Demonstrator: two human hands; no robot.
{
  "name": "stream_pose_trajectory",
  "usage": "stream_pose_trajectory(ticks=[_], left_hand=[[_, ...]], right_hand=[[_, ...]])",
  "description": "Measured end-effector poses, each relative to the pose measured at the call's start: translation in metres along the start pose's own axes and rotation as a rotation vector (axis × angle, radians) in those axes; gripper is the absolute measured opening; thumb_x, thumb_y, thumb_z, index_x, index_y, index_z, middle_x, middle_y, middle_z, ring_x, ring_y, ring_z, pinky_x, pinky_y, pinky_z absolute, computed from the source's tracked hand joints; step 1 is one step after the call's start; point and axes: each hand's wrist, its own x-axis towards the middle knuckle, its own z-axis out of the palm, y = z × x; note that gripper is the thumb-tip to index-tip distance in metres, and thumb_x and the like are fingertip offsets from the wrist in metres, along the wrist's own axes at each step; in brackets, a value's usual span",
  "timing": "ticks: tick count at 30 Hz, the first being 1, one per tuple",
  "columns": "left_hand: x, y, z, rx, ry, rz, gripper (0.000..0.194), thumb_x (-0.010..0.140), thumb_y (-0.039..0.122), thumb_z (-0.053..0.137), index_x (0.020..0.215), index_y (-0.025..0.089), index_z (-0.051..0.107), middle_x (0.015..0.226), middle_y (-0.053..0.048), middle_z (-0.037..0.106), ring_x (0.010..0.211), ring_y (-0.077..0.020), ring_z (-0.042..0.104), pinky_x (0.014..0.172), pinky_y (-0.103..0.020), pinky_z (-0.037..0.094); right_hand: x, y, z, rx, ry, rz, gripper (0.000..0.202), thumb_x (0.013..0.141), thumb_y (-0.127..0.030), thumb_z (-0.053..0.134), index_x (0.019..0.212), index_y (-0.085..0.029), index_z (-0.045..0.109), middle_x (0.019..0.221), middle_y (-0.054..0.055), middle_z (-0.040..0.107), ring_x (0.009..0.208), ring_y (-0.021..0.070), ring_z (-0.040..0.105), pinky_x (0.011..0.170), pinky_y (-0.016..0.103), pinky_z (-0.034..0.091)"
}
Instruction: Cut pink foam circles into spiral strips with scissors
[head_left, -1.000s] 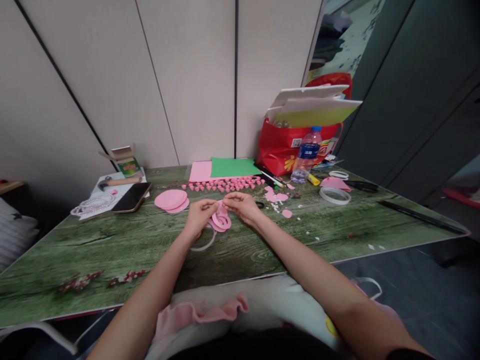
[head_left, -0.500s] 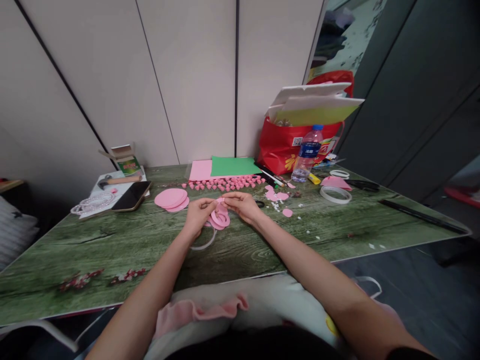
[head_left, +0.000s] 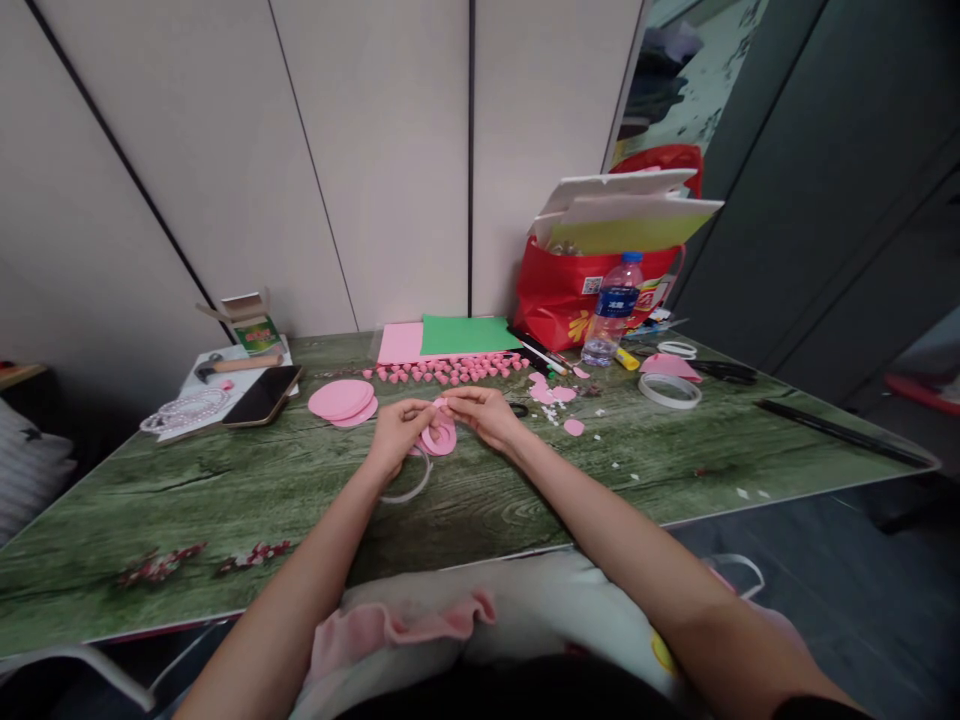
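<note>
My left hand (head_left: 396, 432) and my right hand (head_left: 486, 414) meet over the middle of the table, fingertips almost touching. Both pinch the upper end of a pink paper spiral strip (head_left: 442, 440), whose loose coils hang below the fingers. What lies right between the fingertips is too small to make out. Partly under my left hand, a clear roll of tape (head_left: 414, 490) lies on the table. To the left sits a stack of pink paper circles (head_left: 341, 400). Beyond my hands, several small pink rolled paper roses (head_left: 450, 370) stand in rows.
Green and pink sheets (head_left: 469, 335) lie at the back. A water bottle (head_left: 611, 312) stands before a red bag (head_left: 555, 290). Paper scraps (head_left: 555, 392) and a large tape roll (head_left: 670, 391) are to the right. Leftward lie a phone (head_left: 262, 396) and a hammer (head_left: 240, 366).
The hands stay in nearly the same place, still pinching the pink strip. Its hanging coils have shifted slightly and look a little tighter.
</note>
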Motion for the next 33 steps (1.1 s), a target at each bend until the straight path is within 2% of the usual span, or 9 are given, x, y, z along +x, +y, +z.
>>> stream_pose_trajectory(ticks=[14, 24, 33], left_hand=[[-0.0029, 0.0055, 0.0023, 0.015, 0.002, 0.000, 0.023, 0.061, 0.033, 0.066, 0.068, 0.011, 0.062, 0.052, -0.001, 0.061, 0.044, -0.0099, 0.053, 0.043, -0.019, 0.041], [-0.0020, 0.0047, 0.0018, 0.010, 0.014, 0.006, 0.024, 0.060, 0.034, 0.067, 0.068, 0.011, 0.063, 0.053, -0.001, 0.061, 0.044, -0.0102, 0.053, 0.046, -0.021, 0.042], [-0.0028, 0.0061, 0.0024, 0.039, 0.024, 0.017, 0.023, 0.060, 0.034, 0.067, 0.066, 0.011, 0.063, 0.051, -0.001, 0.060, 0.046, -0.0101, 0.052, 0.046, -0.020, 0.041]], right_hand=[[0.0032, 0.0041, -0.0043, -0.033, 0.021, -0.029, 0.023, 0.050, -0.022, 0.076, 0.070, -0.016, 0.067, 0.060, -0.002, 0.064, 0.055, 0.0089, 0.058, 0.064, 0.026, 0.048], [-0.0004, -0.0010, -0.0001, -0.022, 0.000, 0.006, 0.025, 0.051, -0.023, 0.075, 0.074, -0.015, 0.068, 0.073, 0.002, 0.068, 0.061, 0.0093, 0.060, 0.071, 0.027, 0.048], [-0.0004, -0.0006, -0.0014, -0.052, 0.036, -0.009, 0.025, 0.047, -0.024, 0.078, 0.068, -0.016, 0.066, 0.058, -0.002, 0.063, 0.053, 0.0087, 0.057, 0.062, 0.026, 0.046]])
